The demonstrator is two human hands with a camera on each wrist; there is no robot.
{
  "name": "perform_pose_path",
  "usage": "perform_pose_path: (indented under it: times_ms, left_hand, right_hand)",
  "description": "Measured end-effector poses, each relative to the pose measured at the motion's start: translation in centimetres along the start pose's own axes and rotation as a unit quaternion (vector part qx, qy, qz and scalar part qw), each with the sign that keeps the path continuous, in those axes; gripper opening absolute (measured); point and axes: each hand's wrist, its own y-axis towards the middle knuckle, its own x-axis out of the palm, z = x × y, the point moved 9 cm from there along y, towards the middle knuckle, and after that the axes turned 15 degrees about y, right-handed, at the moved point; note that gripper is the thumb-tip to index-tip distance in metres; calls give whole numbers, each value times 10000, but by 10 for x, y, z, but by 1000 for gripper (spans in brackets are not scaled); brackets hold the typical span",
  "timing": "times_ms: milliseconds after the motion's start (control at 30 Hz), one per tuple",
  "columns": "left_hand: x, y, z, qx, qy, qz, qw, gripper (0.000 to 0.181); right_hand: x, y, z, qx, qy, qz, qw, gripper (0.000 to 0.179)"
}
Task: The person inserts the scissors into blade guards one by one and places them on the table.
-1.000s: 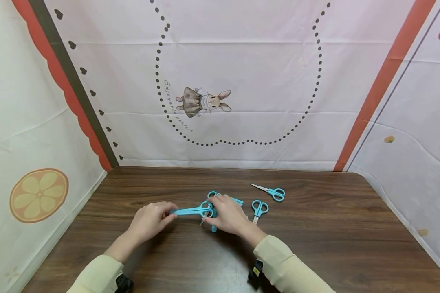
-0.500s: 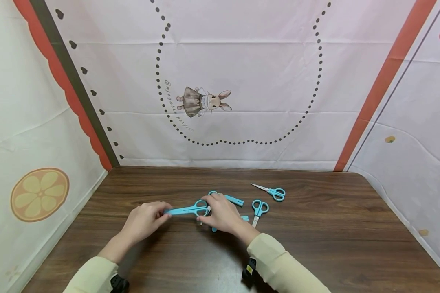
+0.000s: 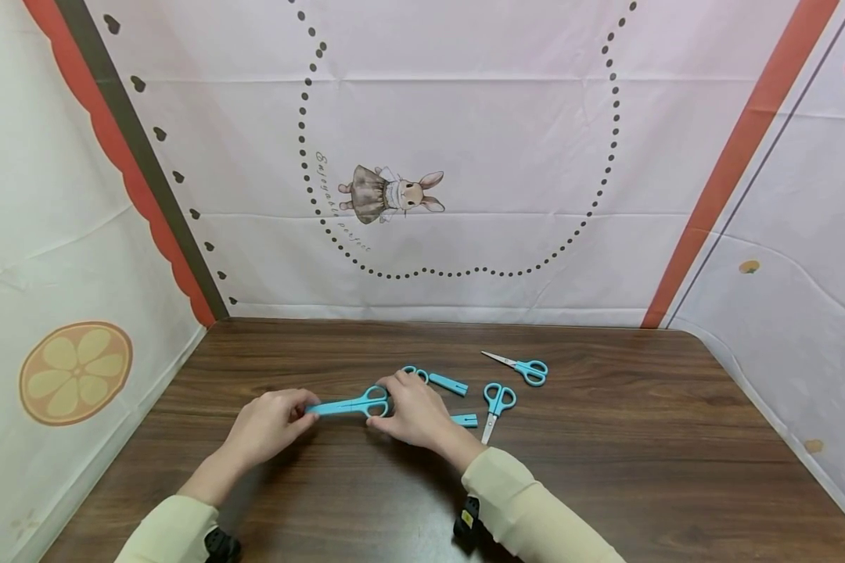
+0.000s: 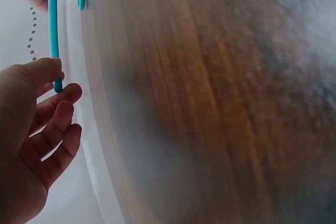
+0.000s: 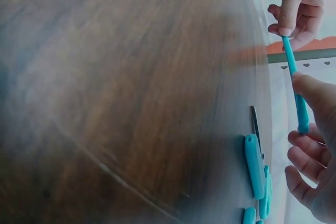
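Both hands hold one pair of light-blue scissors (image 3: 352,406) level above the table, its blades inside a blue sheath. In the head view my left hand (image 3: 267,422) pinches the sheath's tip end. My right hand (image 3: 415,410) grips the finger loops at the other end, partly covering them. The left wrist view shows the sheath (image 4: 53,30) edge-on, thumb and index finger pinching its tip. From the right wrist, the scissors' handle (image 5: 301,108) lies between thumb and fingers.
Right of the hands lie bare-bladed blue scissors (image 3: 498,400) and another such pair (image 3: 533,373) farther back. Two blue sheaths (image 3: 447,384) and blue loops (image 3: 411,371) show beside the right hand, partly hidden. A wooden table (image 3: 641,453) meets a printed cloth backdrop (image 3: 507,156).
Both hands have moved left together with the sheathed scissors, away from the other pieces. More of a sheath shows behind the right wrist. The loose scissors have not moved.
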Motion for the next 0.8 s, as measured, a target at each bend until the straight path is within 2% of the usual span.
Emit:
perform_pose_path:
  times_ms: [467,800]
  left_hand:
    - [5,-3,-7,-57,45,-155,9999,11]
    - [9,-4,-11,-126,70,-405,9991,12]
  right_hand:
    - [9,3,-6,-59,-279,-157,9995,54]
    - [17,4,-8,-6,-511,-264,9983,53]
